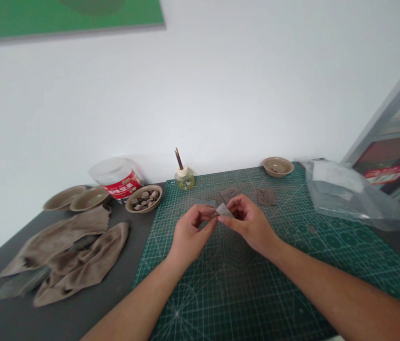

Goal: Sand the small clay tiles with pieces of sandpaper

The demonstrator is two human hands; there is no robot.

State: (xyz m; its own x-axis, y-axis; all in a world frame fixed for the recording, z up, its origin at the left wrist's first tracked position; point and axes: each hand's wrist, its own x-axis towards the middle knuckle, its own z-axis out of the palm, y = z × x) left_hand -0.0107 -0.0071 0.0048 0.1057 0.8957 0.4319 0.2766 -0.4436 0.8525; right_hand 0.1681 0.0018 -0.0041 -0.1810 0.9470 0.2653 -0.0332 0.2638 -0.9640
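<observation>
Left hand (190, 233) and right hand (253, 226) pinch one grey piece (224, 210), while a red jar label (124, 188) shows white Chinese characters.

Your piece (224, 210) is grey; your mat (192, 293), green with pale gridlines and circles. At your ten o'clock, brown and grey-green cloths (82, 265); at eleven, a red label (125, 186); at twelve, a yellow-green bottle (185, 182); at one, a tan bowl (278, 174).

Reaches forward with left forearm (146, 294) and right forearm (324, 282) bare, angled inward. Holds left hand (188, 232) and right hand (254, 226) nearly together, at about equal height. Curls fingers (200, 209) inward on both, each thumb (208, 228) set toward the index in a pinch.
</observation>
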